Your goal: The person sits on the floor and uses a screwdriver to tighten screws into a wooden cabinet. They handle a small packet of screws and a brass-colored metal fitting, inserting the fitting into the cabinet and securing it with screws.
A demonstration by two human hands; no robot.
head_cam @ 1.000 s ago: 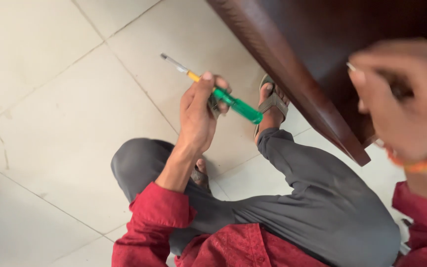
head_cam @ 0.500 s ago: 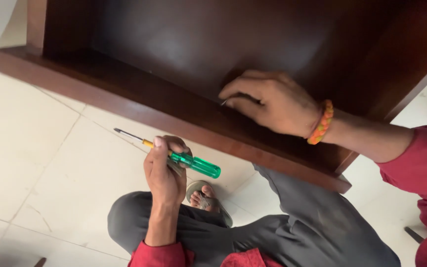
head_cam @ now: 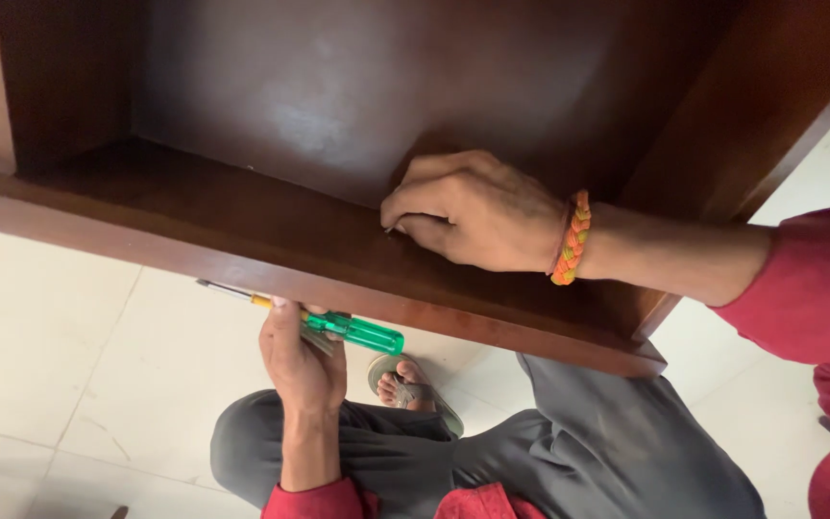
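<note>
A person sits on a pale tiled floor [head_cam: 69, 375], seen from above, working at a dark brown wooden cabinet [head_cam: 271, 106] that lies open in front of them. The left hand [head_cam: 302, 358] is curled shut around a screwdriver [head_cam: 324, 322], gripping it near where the green handle meets the metal shaft. The handle sticks out to the right of the fist, the thin shaft to the left, just below the cabinet's front edge. The right hand [head_cam: 473, 211] rests inside the cabinet, above and to the right of the left fist, fingertips pressed together against the wooden panel; whether they pinch something small cannot be told. An orange braided bracelet [head_cam: 571, 238] circles that wrist. Below the screwdriver handle, a sandalled foot [head_cam: 407, 389] shows.
</note>
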